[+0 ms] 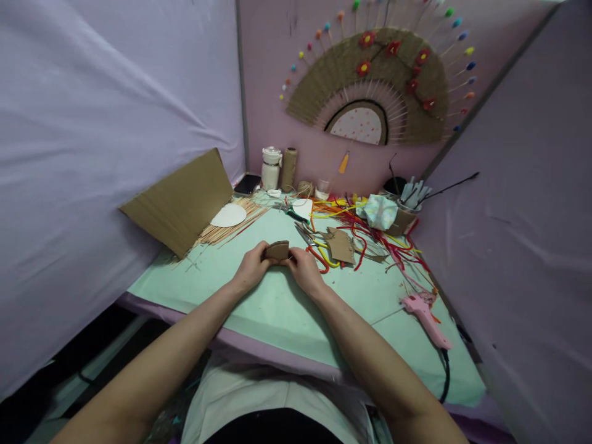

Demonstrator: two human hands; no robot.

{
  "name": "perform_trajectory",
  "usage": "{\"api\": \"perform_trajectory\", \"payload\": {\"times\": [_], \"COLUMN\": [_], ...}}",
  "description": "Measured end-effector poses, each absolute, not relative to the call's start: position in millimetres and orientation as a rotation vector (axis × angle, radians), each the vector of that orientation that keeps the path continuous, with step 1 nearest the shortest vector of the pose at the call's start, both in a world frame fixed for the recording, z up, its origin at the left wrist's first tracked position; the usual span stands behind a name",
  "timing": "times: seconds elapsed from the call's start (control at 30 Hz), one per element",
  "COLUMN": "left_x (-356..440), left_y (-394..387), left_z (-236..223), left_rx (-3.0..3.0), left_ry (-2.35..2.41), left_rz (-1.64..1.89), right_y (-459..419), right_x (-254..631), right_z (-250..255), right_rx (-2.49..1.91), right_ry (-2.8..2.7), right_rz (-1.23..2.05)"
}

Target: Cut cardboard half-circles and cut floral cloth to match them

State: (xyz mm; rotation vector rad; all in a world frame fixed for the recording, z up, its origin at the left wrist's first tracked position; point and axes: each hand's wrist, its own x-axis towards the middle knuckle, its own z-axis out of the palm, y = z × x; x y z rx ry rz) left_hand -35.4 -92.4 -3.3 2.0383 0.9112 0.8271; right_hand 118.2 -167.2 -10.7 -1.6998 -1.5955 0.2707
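Both my hands meet over the middle of the pale green table [259,308]. Between them is a small brown cardboard piece [277,250], rounded on top. My left hand [252,268] pinches its left end with closed fingers. My right hand [305,268] grips its right end, fingers also closed. The piece is held just above the table surface. Scissors with red and yellow handles [314,250] lie just right of my right hand, beside more cut cardboard pieces [341,245].
A large cardboard sheet [182,200] leans at the left, with thin wooden sticks [231,227] and a white disc [229,215] beside it. Coloured strips [370,237] clutter the far right. A pink glue gun [425,317] lies at the right edge. A decorated fan [379,86] hangs on the wall.
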Motion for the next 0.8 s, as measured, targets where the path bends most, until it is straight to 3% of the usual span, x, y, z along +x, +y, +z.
{"api": "perform_trajectory", "payload": {"times": [0.4, 0.57, 0.7, 0.8], "left_x": [-36.6, -37.8, -47.0, -48.1], "left_y": [-88.8, -73.9, -55.0, -50.3], "left_z": [-1.2, 9.4, 37.2, 62.0], "left_rx": [2.028, 1.859, 1.687, 1.992], "left_ry": [0.937, 0.839, 0.674, 0.686], "left_rz": [0.787, 0.711, 0.423, 0.216], "right_y": [-164.2, -163.7, -163.6, -164.9], "right_x": [115.3, 118.5, 135.1, 147.1], "right_z": [-15.2, -12.7, -1.1, 7.7], "right_rx": [-1.685, -1.608, -1.452, -1.394], "right_ry": [-1.576, -1.460, -1.186, -1.119], "right_rz": [0.260, 0.480, 0.713, 0.711]}}
